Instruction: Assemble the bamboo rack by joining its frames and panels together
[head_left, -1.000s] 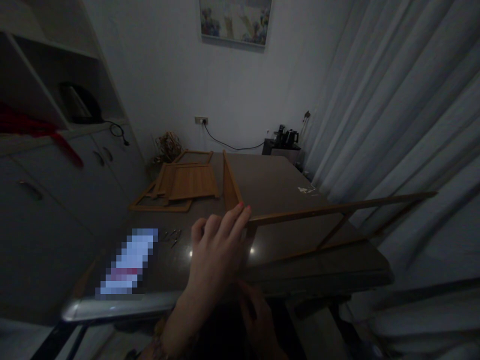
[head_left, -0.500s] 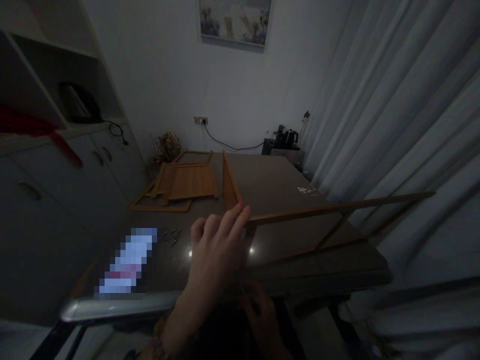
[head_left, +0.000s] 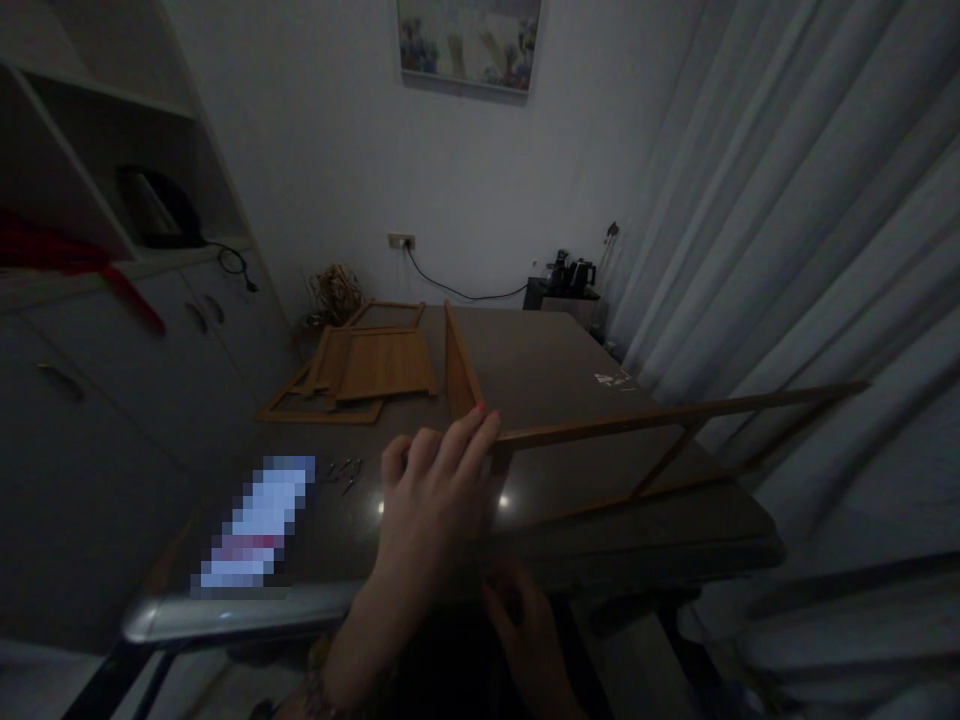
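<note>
My left hand (head_left: 431,500) grips the near corner of an upright wooden frame (head_left: 660,420), fingers wrapped over the joint where its long rail meets a slatted side panel (head_left: 459,370). The rail runs right past the table's edge toward the curtain. My right hand (head_left: 525,630) is low at the table's near edge, below that corner, fingers curled; what they hold is hidden in the dark.
Flat wooden panels and frames (head_left: 360,370) lie stacked at the far left of the dark table (head_left: 555,370). Small metal screws (head_left: 343,470) sit near a blurred bright sheet (head_left: 255,525). Cabinets stand left, curtains (head_left: 787,250) right, a kettle (head_left: 574,272) at the far end.
Nothing has visibly moved apart from my right hand shifting slightly under the table's near edge.
</note>
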